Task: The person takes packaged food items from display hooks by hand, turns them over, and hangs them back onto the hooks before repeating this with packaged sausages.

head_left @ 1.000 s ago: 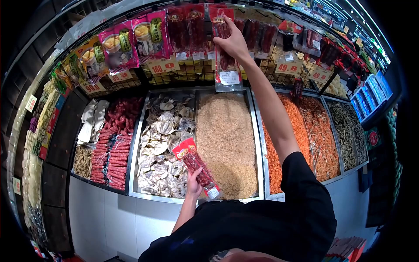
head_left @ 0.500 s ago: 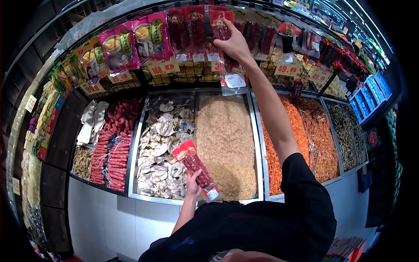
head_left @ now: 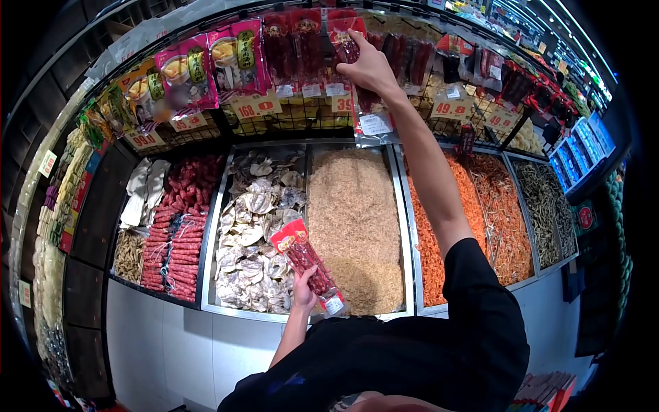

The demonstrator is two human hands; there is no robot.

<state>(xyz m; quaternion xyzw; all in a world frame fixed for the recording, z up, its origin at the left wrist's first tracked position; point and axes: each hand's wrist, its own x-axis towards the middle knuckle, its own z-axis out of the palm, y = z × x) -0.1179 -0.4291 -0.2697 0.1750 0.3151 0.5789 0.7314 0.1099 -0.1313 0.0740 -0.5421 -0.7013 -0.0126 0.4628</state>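
Note:
Low in front of my body, my left hand (head_left: 303, 291) is closed around a red-topped, clear-windowed sausage pack (head_left: 310, 264) with a white label at its lower end. That pack is tilted above the tray edge. My right hand (head_left: 368, 69) reaches up to the hanging rack, its thumb and fingers pinching a second sausage pack (head_left: 347, 45) near the red top. This one hangs down beneath my hand, with a white label (head_left: 375, 125) at the bottom. Similar hanging sausage packs (head_left: 307, 48) are just left of it, and others (head_left: 397, 53) to the right.
Below the rack lie trays of tiny dried shrimp (head_left: 353, 213), flat dried fish (head_left: 257, 233), tied sausages (head_left: 185, 240) and orange dried goods (head_left: 449, 233). Price cards (head_left: 255, 106) line the wire rack. Pink packs (head_left: 237, 58) hang to the left, a blue box display (head_left: 582, 154) stands right.
My right hand and the pack in it have shifted very slightly toward the rack; the pack's label sits a little higher and further right. My left hand looks still.

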